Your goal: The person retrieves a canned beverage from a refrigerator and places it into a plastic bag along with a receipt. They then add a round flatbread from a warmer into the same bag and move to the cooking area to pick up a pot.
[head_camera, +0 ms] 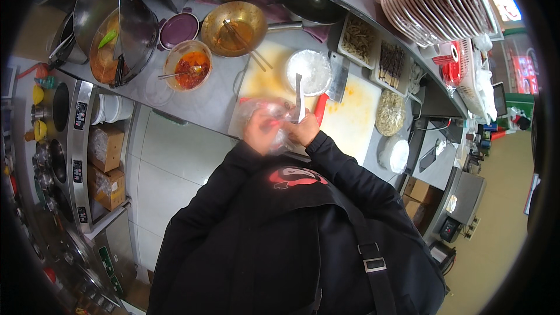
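My left hand (259,130) grips a clear plastic bag (248,111) close to my body, at the front edge of the cutting board (358,96). The bag's contents are blurred. My right hand (307,130) holds a long, narrow white utensil (299,96) pointing up, and its fingers touch the bag's side. Just beyond is a round tub of white powder (308,70). Beside that tub lies a cleaver (338,79) with a red handle, on the yellow-stained board.
Left of the board are a bowl of red sauce (191,66) with a spoon, a wok (234,19) with chopsticks, and a divided steel pot (103,59). Trays of skewers (391,63), bagged noodles (390,113) and a white tub (394,154) stand right. Stacked plates (433,2) sit overhead.
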Available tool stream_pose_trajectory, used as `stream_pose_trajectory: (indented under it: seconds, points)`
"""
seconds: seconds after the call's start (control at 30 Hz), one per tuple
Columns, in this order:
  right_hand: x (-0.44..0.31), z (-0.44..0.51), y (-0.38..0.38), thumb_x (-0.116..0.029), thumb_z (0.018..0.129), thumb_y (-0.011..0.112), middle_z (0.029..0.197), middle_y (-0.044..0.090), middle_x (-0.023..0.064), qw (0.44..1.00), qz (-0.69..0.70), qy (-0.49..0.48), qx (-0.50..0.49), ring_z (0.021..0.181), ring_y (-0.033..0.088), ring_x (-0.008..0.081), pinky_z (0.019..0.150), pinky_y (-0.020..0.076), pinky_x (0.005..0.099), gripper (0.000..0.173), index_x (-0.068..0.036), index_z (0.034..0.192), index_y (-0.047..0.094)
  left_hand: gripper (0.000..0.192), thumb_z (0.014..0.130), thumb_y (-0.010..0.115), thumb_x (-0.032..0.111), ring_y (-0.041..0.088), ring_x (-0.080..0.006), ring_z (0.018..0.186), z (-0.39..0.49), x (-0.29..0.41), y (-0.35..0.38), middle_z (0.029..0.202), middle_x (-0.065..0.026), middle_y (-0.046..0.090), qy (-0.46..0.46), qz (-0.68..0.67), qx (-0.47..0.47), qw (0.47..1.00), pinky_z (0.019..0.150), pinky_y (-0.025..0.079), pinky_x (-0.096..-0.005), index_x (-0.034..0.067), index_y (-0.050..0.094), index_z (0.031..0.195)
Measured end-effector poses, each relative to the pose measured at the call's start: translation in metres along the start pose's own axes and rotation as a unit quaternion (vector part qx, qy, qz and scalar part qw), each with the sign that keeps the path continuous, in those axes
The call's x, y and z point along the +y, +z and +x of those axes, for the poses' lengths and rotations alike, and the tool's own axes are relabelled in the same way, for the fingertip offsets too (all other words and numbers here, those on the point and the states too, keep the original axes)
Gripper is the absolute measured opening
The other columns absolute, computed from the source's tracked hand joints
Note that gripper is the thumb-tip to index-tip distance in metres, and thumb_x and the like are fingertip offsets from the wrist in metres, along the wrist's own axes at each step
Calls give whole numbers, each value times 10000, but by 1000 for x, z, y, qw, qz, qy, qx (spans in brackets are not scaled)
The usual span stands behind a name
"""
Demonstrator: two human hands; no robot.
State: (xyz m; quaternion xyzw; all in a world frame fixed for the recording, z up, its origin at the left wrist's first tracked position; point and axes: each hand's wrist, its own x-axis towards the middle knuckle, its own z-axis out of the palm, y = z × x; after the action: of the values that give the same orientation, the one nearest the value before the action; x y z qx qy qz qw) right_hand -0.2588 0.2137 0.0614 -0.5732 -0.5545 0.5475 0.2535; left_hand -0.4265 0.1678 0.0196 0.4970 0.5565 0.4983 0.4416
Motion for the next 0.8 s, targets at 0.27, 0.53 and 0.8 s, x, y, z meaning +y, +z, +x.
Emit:
stream_pose_trajectory:
  seconds: [0.27,0.53,0.8]
  points:
    - [5,2,-7,-66,764,760,908,724,157,997,0,-74,-27,850,709,235,805,549,339,400,37,1138,664,417,813,811,107,663,-160,835,4,13,-7,886,-83,693,-80,-13,-54,995,799,525,-286,0,563,1131]
    - [-9,0,3,-47,737,753,929,718,191,974,-65,-216,26,839,708,305,787,551,371,404,19,1129,682,443,786,825,199,679,-239,894,21,93,-3,974,-118,691,35,86,-40,995,808,528,-349,13,619,1131]
    - [15,-3,4,-58,740,789,976,678,136,988,-58,-130,53,991,632,283,893,509,375,226,-50,955,721,196,861,649,-63,658,-149,878,62,117,-72,945,-90,691,94,31,182,978,755,510,-299,7,650,1044]
